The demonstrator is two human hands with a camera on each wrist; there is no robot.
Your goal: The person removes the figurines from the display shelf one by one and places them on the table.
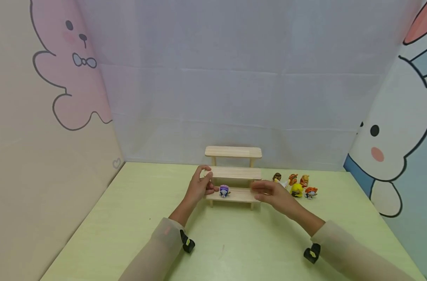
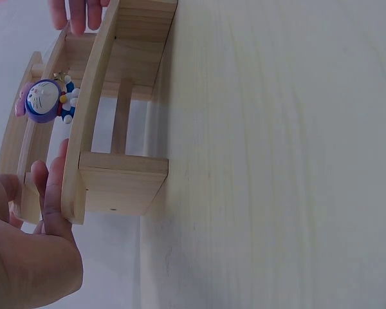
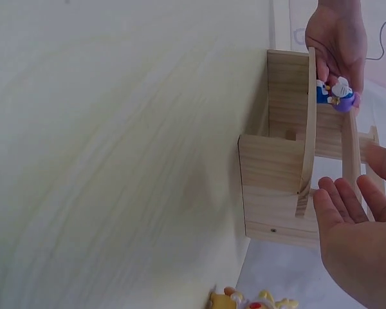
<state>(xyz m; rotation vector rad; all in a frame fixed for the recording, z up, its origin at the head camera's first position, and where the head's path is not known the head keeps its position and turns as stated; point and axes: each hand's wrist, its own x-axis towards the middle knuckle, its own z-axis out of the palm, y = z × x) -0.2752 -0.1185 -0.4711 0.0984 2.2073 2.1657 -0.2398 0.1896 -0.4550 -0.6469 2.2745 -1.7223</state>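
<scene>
A small three-tier wooden display shelf (image 1: 234, 172) stands near the back of the table. On its lowest tier, toward the left, sits a blue-and-white cartoon figurine (image 1: 224, 191) with a purple hood. My left hand (image 1: 200, 186) is at the shelf's left end, thumb and index finger bent about the middle tier's end. Its other fingers lie by the lowest tier, close to the figurine. At the right end of the lowest tier, my right hand (image 1: 274, 195) holds nothing, its fingers extended and slightly blurred; the right wrist view shows those fingers (image 3: 338, 199) spread beside the shelf.
Several small figurines, among them a yellow one (image 1: 297, 190) and an orange-and-white one (image 1: 310, 192), stand right of the shelf behind my right hand. A pale curtain (image 1: 234, 97) hangs behind the table (image 1: 213, 242). Walls with cartoon animals flank both sides.
</scene>
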